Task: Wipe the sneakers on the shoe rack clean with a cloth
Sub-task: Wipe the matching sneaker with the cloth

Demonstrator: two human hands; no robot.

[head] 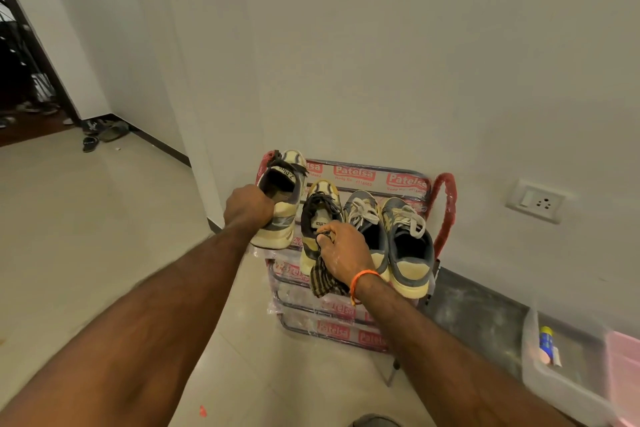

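I'm gripping the cream-and-grey sneaker (pixel 277 204) by its heel in my left hand (pixel 247 206), lifting it clear for wiping; my right hand (pixel 341 251) is clutching the brown checked cloth (pixel 322 279).

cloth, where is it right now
In the head view the checked cloth hangs from the right hand, low and centre-right, in front of the shoe rack and beside the cream sneaker on its top shelf.

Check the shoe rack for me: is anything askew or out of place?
One cream sneaker is off the row, held tilted at the rack's left end by the left hand. Three sneakers sit in line. The right hand grips the checked cloth. Nothing looks spilled.
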